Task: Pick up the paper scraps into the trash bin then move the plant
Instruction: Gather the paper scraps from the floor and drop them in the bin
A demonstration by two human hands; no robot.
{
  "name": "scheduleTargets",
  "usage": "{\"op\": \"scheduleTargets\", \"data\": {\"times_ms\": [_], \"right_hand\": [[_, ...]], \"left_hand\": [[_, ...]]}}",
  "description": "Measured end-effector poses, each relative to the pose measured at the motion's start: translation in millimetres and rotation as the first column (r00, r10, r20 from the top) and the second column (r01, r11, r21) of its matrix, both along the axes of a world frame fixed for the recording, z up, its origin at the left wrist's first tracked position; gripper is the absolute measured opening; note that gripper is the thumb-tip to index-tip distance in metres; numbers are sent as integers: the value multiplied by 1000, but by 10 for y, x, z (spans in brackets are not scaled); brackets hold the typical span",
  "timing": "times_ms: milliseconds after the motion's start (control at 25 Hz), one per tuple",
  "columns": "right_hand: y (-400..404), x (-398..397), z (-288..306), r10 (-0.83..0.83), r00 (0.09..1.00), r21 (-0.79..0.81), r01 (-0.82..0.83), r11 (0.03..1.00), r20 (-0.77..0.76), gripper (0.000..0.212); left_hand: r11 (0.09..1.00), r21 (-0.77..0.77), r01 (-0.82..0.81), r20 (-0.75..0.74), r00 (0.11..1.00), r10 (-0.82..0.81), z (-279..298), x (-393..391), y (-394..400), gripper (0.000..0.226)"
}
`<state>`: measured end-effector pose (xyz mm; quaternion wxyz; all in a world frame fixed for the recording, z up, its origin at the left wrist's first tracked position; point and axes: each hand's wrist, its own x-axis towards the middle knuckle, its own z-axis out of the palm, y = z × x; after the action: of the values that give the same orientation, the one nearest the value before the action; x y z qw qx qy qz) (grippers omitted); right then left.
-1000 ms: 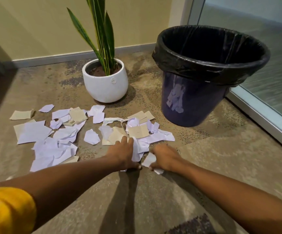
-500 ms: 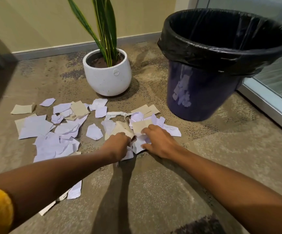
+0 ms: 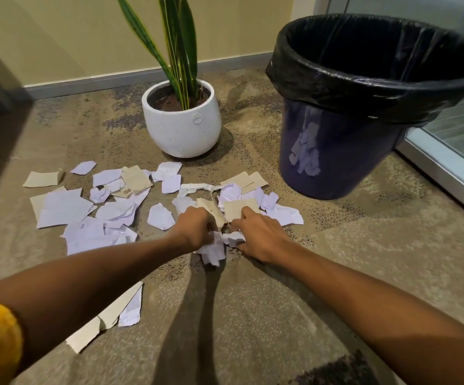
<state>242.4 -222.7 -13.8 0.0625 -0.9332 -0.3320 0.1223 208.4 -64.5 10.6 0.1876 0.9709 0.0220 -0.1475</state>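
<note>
White and tan paper scraps (image 3: 86,215) lie scattered over the carpet in front of me. My left hand (image 3: 196,227) is closed on a crumpled bunch of white scraps (image 3: 212,250) at the near edge of the right-hand heap. My right hand (image 3: 258,236) presses beside it, fingers curled on a small white scrap (image 3: 236,238) and reaching onto a tan piece (image 3: 239,208). The dark blue trash bin (image 3: 336,151) with a black liner stands to the right. The plant in a white round pot (image 3: 182,126) stands behind the scraps.
A beige wall with a grey skirting board (image 3: 108,81) runs behind the plant. A glass panel with a metal floor rail (image 3: 442,173) borders the right side. Two more scraps (image 3: 114,315) lie near my left forearm.
Both hands have drawn together over the right-hand heap and gathered scraps into a crumpled bunch. The view has moved closer to the bin and the plant.
</note>
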Motion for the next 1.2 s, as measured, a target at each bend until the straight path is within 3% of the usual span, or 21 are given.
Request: {"op": "scheduleTargets", "data": {"times_ms": [120, 200, 320, 400, 520, 680, 760, 840, 920, 1040, 1200], "right_hand": [[-38, 55, 128, -118, 988, 117, 130, 985, -100, 21], [-82, 119, 243, -217, 953, 231, 264, 936, -209, 22], [-126, 200, 478, -239, 811, 425, 501, 754, -533, 24], [-143, 242, 681, -203, 753, 482, 579, 657, -626, 25], [-185, 298, 1083, -169, 829, 634, 523, 570, -533, 21], [-333, 401, 1764, -232, 929, 834, 361, 417, -286, 4], [-450, 494, 2060, -355, 924, 881, 282, 379, -143, 7], [-601, 600, 2260, -509, 858, 885, 287, 368, -67, 11], [-771, 714, 2336, -623, 771, 855, 406, 323, -130, 10], [-932, 841, 2331, -637, 709, 793, 558, 245, -303, 8], [-1006, 900, 2373, -556, 732, 799, 572, 187, -394, 53]], "left_hand": [[994, -55, -93, 21, 995, 94, 162, 57, 95, 24], [977, -126, -173, 57, 982, 181, 296, 95, 178, 25], [929, -257, -268, 90, 950, 299, 550, 129, 250, 23], [835, -431, -343, 75, 908, 411, 796, 191, 253, 18], [644, -670, -371, 74, 829, 554, 1291, 401, 154, 10], [506, -817, -276, 170, 723, 670, 1904, 711, -144, 11], [426, -879, -215, 174, 687, 705, 2097, 842, -352, 11], [380, -907, -179, 167, 677, 717, 2230, 966, -606, 17], [369, -914, -170, 164, 677, 717, 2309, 1071, -872, 25], [385, -907, -170, 175, 679, 713, 2341, 1208, -1221, 12], [381, -907, -182, 145, 714, 685, 2264, 1331, -1517, 25]]}}
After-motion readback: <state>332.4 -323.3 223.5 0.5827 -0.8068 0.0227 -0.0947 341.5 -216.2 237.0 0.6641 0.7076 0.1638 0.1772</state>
